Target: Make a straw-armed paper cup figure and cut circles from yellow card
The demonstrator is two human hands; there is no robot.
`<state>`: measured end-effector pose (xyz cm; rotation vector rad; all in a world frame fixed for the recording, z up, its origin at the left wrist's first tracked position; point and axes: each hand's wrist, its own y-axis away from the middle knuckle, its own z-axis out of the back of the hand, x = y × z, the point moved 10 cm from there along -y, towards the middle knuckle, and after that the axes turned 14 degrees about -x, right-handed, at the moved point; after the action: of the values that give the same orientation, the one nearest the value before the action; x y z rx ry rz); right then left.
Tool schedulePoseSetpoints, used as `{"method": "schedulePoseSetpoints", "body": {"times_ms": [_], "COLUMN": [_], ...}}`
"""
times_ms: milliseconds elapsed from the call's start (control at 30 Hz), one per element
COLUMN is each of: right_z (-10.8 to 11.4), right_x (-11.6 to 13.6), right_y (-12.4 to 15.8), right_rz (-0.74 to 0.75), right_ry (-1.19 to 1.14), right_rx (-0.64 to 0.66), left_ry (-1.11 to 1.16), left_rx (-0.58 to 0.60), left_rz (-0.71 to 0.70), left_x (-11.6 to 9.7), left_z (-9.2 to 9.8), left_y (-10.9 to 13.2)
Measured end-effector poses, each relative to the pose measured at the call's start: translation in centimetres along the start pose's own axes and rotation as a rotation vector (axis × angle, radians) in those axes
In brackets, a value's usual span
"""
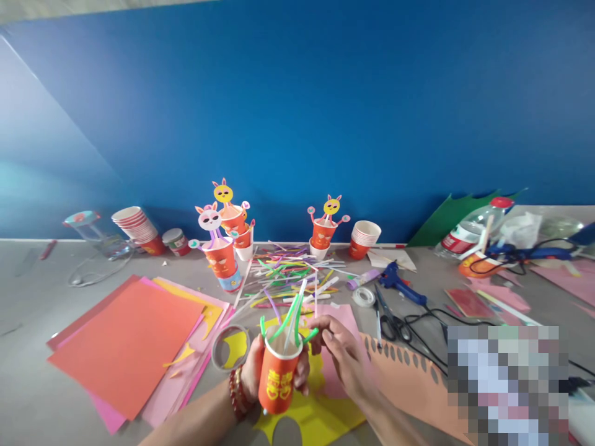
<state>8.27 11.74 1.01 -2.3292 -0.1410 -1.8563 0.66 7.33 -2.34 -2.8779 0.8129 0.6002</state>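
An orange-red paper cup (275, 387) with yellow printed characters is held upright, slightly tilted, above the table. My left hand (253, 368) wraps round it, its fingertips showing at the cup's right side. Green strips (295, 319), looking like straws or pipe cleaners, rise from the cup and bend over its rim; a white one and a purple one (273, 305) stand among them. At the rim's right is my right hand (341, 353), fingers bent and apart, close to a green strip's end. Whether its fingertips touch that strip cannot be made out.
Finished cup figures (218, 263) stand at the back, near stacked paper cups (134, 228). Loose coloured strips (288, 266) lie behind the held cup. Coloured paper (134, 347) spreads leftward. Scissors (395, 325), a blue glue gun (400, 285) with its cord and a tape roll (363, 297) lie right.
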Motion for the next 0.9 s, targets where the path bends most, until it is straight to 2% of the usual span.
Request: {"method": "schedulePoseSetpoints", "body": {"times_ms": [233,367,600,733,900], "right_z": [0.5,0.6,0.0,-1.2,-0.5], "right_x": [0.3,0.4,-0.1,-0.1,0.6], "right_y": [-0.2,-0.1,0.3,0.7,0.5], "right_rz": [0.062,0.090,0.131,0.138,0.309], "right_ry": [0.099,0.143,0.182,0.078,0.107], "right_rx": [-0.075,-0.099,-0.052,0.066,0.048], "left_ry": [0.039,0.073,0.079,-0.001,-0.071], "left_rx": [-0.023,-0.122,-0.190,-0.163,-0.137], "left_rz": [-0.020,-0.042,-0.060,-0.085,-0.084], "left_x": [-0.5,-1.4,-2.2,-1.9,-1.2], "left_z": [0.0,1.0,1.6,1.2,2.2], "left_y": [-0.3,-0.7,-1.0,-1.2,-1.2]}}
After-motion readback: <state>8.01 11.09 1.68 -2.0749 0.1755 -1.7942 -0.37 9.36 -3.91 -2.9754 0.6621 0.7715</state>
